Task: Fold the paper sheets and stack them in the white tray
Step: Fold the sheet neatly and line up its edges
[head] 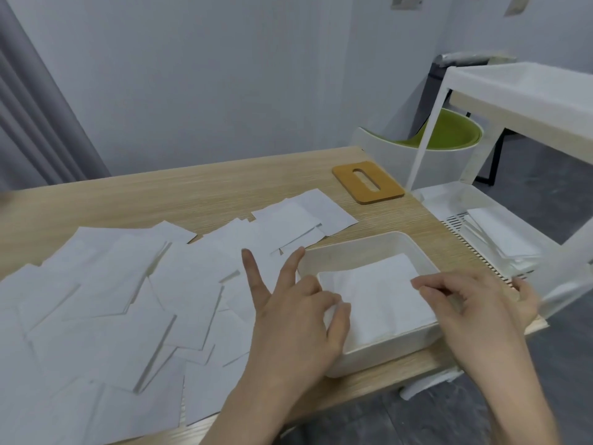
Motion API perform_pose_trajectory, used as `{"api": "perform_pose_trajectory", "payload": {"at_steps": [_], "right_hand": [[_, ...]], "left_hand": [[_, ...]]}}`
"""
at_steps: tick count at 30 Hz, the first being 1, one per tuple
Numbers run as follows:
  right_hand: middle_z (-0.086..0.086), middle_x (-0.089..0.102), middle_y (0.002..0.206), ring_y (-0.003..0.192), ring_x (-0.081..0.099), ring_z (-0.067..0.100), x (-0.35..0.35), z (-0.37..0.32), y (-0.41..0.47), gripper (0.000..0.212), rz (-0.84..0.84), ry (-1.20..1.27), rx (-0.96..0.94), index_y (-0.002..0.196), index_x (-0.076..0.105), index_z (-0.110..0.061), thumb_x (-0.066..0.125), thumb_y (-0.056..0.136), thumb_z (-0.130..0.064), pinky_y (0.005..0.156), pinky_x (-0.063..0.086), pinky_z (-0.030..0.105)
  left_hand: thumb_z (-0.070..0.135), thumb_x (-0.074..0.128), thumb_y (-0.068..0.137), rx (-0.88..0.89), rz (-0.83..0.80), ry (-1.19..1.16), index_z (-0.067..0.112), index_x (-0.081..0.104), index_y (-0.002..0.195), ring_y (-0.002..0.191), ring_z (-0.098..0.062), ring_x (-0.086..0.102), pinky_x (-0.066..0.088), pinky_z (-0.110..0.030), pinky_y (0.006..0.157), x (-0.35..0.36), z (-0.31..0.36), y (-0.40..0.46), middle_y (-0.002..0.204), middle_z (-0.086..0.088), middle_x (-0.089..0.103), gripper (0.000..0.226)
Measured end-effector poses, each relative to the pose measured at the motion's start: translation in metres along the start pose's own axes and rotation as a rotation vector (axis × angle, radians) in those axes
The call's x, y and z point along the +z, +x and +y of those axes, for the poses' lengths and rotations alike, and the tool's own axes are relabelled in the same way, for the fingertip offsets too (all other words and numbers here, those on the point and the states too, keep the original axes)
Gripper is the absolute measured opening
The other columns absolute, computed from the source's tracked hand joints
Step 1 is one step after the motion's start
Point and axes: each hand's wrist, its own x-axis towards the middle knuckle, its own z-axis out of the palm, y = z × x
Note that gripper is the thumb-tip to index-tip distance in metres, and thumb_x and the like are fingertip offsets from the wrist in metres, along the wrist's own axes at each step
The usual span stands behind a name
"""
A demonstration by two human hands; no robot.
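Spread of loose white square paper sheets [128,300] across left and centre of light wooden tabletop [224,184], overlapping, flat. Left hand [298,319] at left rim of shallow white rectangular plastic tray [378,350]: index and middle fingers straight and splayed over nearest loose sheets, thumb and other fingers curled, pinching left edge of folded white paper stack [378,293]. Stack lying flat inside tray, filling most of floor. Right hand [478,303] over tray's right rim, fingertips curled and pinching stack's right edge (thumb out beyond the rim). Probable step: seating latest fold. Next sheet lies left of tray, so left hand nearer, loose pile just beside its straight fingers. Orange slotted wooden lid [367,182] on far table edge, well apart. White shelf rack [513,220] to right with more white sheets on lower tier.
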Motion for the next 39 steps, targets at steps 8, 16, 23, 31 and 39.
{"api": "perform_pose_trajectory", "payload": {"at_steps": [8,16,23,31,39], "right_hand": [[-0.034,0.051,0.071,0.090,0.048,0.008,0.001,0.000,0.000,0.019,0.044,-0.004,0.005,0.078,0.072,-0.035,0.069,0.084,-0.017,0.102,0.012,0.035],[-0.024,0.060,0.078,0.095,0.047,0.002,0.001,-0.001,0.000,0.016,0.025,-0.039,0.012,0.078,0.071,-0.035,0.069,0.084,-0.020,0.106,0.006,0.033],[-0.014,0.055,0.083,0.099,0.045,-0.001,0.001,-0.003,0.003,0.018,-0.014,-0.047,0.000,0.082,0.072,-0.033,0.067,0.087,-0.016,0.105,0.006,0.027],[-0.017,0.052,0.089,0.113,0.050,0.007,0.003,-0.011,-0.001,0.012,0.001,-0.036,-0.030,0.089,0.071,-0.035,0.072,0.083,-0.025,0.106,0.005,0.028],[-0.028,0.051,0.111,0.135,0.028,0.003,0.015,-0.044,-0.013,0.023,0.009,0.110,-0.163,0.109,0.062,-0.039,0.067,0.086,-0.041,0.101,-0.007,0.009]], "left_hand": [[0.046,0.032,0.093,0.060,-0.062,0.086,0.033,0.075,0.063,0.135,-0.022,0.047,-0.018,-0.054,0.114,-0.001,-0.004,0.002,0.094,0.013,0.069,0.054],[0.050,0.032,0.092,0.048,-0.079,0.080,0.031,0.071,0.055,0.139,-0.019,0.042,-0.019,-0.051,0.114,-0.002,-0.004,0.000,0.116,0.008,0.069,0.057],[0.046,0.041,0.090,0.080,-0.025,0.080,0.032,0.069,0.054,0.133,-0.019,0.050,-0.014,-0.052,0.115,0.001,-0.009,0.001,0.093,0.016,0.069,0.048],[0.059,0.040,0.083,-0.018,0.044,-0.381,0.041,0.064,0.114,0.139,0.012,0.023,-0.023,-0.040,0.116,-0.004,-0.016,-0.003,0.139,0.022,0.046,0.043],[0.058,0.040,0.080,-0.154,0.078,-0.522,0.051,0.054,0.111,0.131,0.017,0.029,-0.011,-0.036,0.119,-0.019,-0.037,-0.015,0.133,0.028,0.045,0.035]]}}
